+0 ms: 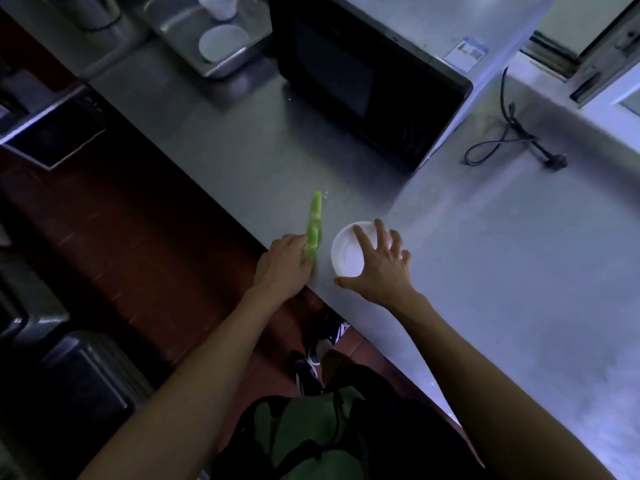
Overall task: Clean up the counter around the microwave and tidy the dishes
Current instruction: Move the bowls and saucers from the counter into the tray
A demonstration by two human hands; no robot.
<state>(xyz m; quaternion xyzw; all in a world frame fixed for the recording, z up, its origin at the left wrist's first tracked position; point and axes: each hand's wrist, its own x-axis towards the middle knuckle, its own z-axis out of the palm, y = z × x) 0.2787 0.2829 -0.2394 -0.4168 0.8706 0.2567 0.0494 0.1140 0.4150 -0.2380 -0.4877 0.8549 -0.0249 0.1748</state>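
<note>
A long green vegetable strip (314, 220) lies on the steel counter (242, 157) near its front edge, in front of the black microwave (367, 84). My left hand (284, 266) grips the near end of that strip at the counter edge. Just to the right stands a small white bowl (348, 251). My right hand (379, 265) hovers over the bowl with fingers spread, thumb at its near rim; whether it touches the bowl I cannot tell.
A metal tray (239, 60) left of the microwave holds a white plate (221, 43) and a white cup (218, 5). A black power cord and plug (512, 140) lies on the counter to the microwave's right. Dark bins (86, 382) stand on the floor at left.
</note>
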